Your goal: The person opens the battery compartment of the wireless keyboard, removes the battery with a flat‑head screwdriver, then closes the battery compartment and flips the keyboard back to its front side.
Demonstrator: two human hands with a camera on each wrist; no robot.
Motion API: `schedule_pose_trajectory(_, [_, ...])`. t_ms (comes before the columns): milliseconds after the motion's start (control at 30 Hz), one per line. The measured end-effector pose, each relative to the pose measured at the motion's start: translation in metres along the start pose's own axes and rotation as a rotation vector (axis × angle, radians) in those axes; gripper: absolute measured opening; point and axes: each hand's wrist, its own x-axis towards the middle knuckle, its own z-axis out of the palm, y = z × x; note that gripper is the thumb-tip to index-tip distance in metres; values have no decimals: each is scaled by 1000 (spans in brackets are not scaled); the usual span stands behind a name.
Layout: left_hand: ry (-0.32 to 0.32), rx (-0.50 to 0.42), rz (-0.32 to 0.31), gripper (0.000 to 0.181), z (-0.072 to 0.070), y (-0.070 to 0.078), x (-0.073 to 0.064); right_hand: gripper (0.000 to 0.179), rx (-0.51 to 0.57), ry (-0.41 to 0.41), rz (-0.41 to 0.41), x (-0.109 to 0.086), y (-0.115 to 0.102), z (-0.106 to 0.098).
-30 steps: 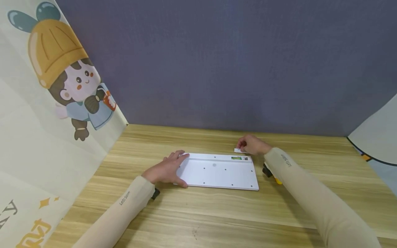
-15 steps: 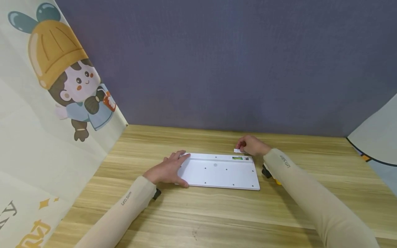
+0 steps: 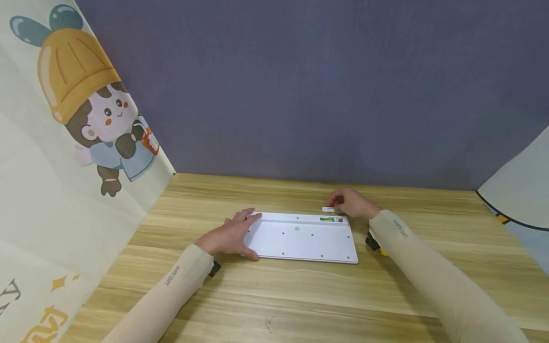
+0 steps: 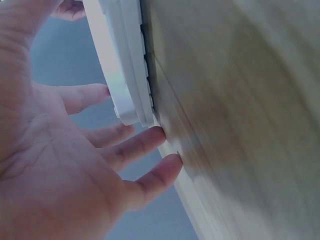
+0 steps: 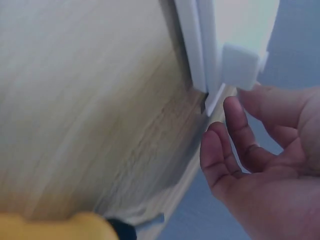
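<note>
A white keyboard (image 3: 296, 243) lies face down, its battery bay (image 3: 327, 219) uncovered near the far right corner with green batteries showing. My left hand (image 3: 231, 234) spans the keyboard's left end, thumb at the near edge and index finger on the far corner. In the left wrist view the fingers (image 4: 142, 150) are spread and fairly straight, some tips reaching the table. Just beyond the far right edge, my right hand (image 3: 350, 202) pinches a small white battery cover (image 3: 328, 209). The right wrist view shows its thumb beside the keyboard's raised end; the cover cannot be made out there.
Wood-grain table (image 3: 257, 300) spreads around the keyboard, backed by a dark blue panel (image 3: 300, 95). A yellow and black tool (image 5: 65, 227) with a metal tip, perhaps a screwdriver, lies beneath my right wrist. A cartoon-printed sheet (image 3: 34, 200) borders the left side.
The battery cover and my right hand have shifted very slightly left relative to the keyboard. My left hand stays in place on the keyboard.
</note>
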Motion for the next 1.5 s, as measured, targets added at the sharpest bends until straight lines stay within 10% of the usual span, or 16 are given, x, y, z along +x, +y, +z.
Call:
schedule_pose_trajectory(967, [-13,-21,-12,109,1,-1,-3,46,-225,99,176,-125,-4,-12])
schedule_pose_trajectory(1500, [-19,-17,-26,109,0,3,-2,47,-196,69,264,-144,2,2])
